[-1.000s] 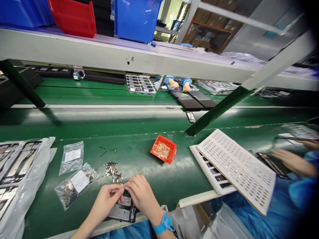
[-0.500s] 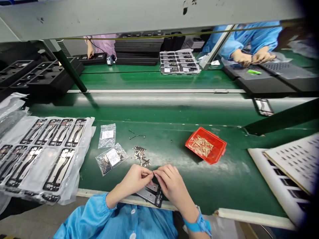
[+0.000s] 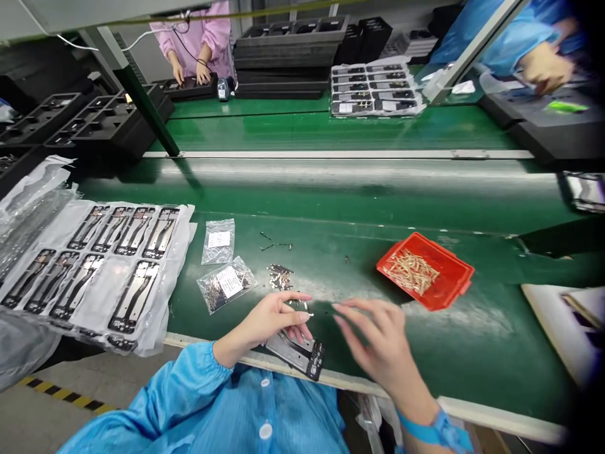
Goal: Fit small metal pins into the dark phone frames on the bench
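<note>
My left hand point(image 3: 273, 318) pinches a small metal pin between thumb and fingertips, just above a dark flat metal bracket point(image 3: 297, 352) lying at the table's near edge. Apart from it, my right hand point(image 3: 380, 347) hovers with fingers spread and nothing in it, a little motion-blurred. A small pile of loose pins point(image 3: 280, 277) lies just beyond my left hand. A red tray point(image 3: 451, 268) of gold-coloured pins sits to the right of my right hand.
Two clear bags point(image 3: 225, 284) of parts lie left of the pile. A plastic sheet point(image 3: 179, 239) with several dark brackets covers the left. Beyond run a green conveyor belt point(image 3: 331, 189), black trays point(image 3: 288, 44) and other workers' hands. A white perforated board point(image 3: 567, 315) sits right.
My hands were pinched together over the bracket; now the right hand has let go and moved right, fingers spread. The camera view tilted down and leftward.
</note>
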`<state>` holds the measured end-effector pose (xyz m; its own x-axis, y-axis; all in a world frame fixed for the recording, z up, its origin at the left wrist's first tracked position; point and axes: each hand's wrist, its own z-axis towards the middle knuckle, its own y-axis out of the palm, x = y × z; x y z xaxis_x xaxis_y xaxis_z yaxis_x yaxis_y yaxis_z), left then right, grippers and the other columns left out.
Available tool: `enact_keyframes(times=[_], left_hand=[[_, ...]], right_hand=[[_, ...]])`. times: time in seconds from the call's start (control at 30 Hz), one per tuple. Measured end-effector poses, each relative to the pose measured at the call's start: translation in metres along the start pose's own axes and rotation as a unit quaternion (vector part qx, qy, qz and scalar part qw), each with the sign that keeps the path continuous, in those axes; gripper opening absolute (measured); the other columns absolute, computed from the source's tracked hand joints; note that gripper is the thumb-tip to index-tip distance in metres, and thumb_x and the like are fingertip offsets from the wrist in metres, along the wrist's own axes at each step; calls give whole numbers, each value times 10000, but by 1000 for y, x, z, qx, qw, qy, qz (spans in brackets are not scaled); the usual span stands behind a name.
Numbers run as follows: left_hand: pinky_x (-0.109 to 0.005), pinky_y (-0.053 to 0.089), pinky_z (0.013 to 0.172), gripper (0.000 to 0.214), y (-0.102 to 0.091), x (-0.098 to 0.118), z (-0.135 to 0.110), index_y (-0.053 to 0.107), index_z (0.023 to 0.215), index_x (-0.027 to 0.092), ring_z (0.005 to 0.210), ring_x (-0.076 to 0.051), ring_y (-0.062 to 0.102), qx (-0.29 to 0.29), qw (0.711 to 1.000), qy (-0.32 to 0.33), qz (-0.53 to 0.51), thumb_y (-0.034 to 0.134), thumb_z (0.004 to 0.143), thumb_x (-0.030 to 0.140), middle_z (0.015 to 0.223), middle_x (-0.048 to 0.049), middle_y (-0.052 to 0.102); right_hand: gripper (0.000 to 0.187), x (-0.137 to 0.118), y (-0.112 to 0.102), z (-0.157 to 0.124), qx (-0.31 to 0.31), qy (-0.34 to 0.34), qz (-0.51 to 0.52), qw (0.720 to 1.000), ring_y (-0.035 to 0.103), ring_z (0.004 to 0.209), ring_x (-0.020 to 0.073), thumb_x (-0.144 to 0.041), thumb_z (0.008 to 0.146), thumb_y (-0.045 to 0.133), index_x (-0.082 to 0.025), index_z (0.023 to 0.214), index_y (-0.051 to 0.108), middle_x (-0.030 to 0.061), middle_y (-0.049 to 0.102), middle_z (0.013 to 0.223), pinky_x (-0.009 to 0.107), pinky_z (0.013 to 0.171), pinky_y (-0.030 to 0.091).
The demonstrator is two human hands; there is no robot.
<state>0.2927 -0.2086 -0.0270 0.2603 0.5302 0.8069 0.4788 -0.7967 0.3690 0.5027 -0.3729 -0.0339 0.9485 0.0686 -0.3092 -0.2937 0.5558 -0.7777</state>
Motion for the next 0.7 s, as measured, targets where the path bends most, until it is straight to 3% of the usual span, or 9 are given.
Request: enact_keyframes(times=[0.1, 0.17, 0.27, 0.33, 0.4, 0.5, 0.57, 0.63, 0.7], left_hand=[[-221, 526, 603, 769, 1, 7, -1, 589, 1459, 91, 608, -160, 734, -18, 1000, -8, -8, 855, 868, 505, 782, -106, 822], [-226, 521, 613, 779, 1, 10, -1, 575, 1471, 98, 614, -158, 730, -34, 999, -9, 2, 850, 875, 518, 777, -96, 814], [-245, 503, 619, 759, 1, 11, -1, 525, 1506, 128, 614, -152, 701, -45, 998, -1, 52, 723, 958, 614, 788, -76, 793], [-283, 514, 673, 720, 5, 7, -4, 521, 1479, 151, 691, -173, 701, -17, 985, 30, 168, 641, 990, 666, 846, -75, 779], [-372, 537, 829, 702, 12, -1, -9, 553, 1416, 165, 928, -249, 713, 3, 921, 90, 380, 698, 950, 670, 1038, -122, 768], [-511, 474, 1017, 741, 25, -17, -13, 554, 1409, 144, 1216, -369, 601, -35, 728, 152, 668, 860, 859, 535, 1291, -194, 659], [-513, 476, 992, 747, 33, -23, -12, 545, 1407, 109, 1187, -373, 583, -64, 650, 158, 740, 878, 845, 472, 1256, -201, 628], [-460, 500, 899, 596, 38, -22, -11, 607, 1293, 96, 1096, -347, 605, -79, 634, 160, 752, 857, 862, 422, 1175, -181, 633], [-394, 497, 786, 331, 40, -13, -14, 661, 1134, 133, 992, -297, 641, -89, 668, 159, 722, 790, 927, 357, 1110, -141, 658]], right_hand=[[218, -38, 18, 3, -4, -20, 28, 999, 617, 980, 245, -145, 1031, 705, -208, 1239, 691, 70, 765, 1057, 407, 869, 415], [173, -48, 23, 3, 17, -17, 29, 999, 615, 952, 236, -127, 1028, 708, -207, 1181, 700, 49, 771, 990, 404, 862, 399], [168, -41, 23, 0, 28, -24, 19, 999, 623, 916, 218, -100, 1016, 719, -214, 1139, 703, 27, 768, 940, 395, 865, 399], [144, -29, 20, -5, 42, -12, 6, 999, 636, 901, 218, -109, 1007, 736, -206, 1108, 703, 38, 756, 935, 391, 857, 414], [102, -15, 16, -12, 82, 37, -4, 996, 648, 881, 224, -134, 997, 754, -198, 1059, 703, 57, 739, 935, 397, 859, 439], [68, 3, 8, -23, 166, 145, -1, 975, 647, 843, 232, -193, 980, 773, -205, 1003, 710, 68, 715, 925, 404, 836, 489], [66, 8, 1, -29, 196, 199, 11, 960, 640, 822, 242, -236, 976, 775, -222, 968, 711, 69, 704, 906, 408, 801, 506], [81, 8, -5, -32, 199, 239, 26, 950, 633, 811, 257, -269, 977, 770, -240, 939, 705, 77, 696, 895, 423, 771, 497], [97, 4, -10, -34, 193, 273, 47, 941, 623, 813, 273, -299, 985, 759, -254, 925, 698, 89, 688, 902, 437, 738, 470]])
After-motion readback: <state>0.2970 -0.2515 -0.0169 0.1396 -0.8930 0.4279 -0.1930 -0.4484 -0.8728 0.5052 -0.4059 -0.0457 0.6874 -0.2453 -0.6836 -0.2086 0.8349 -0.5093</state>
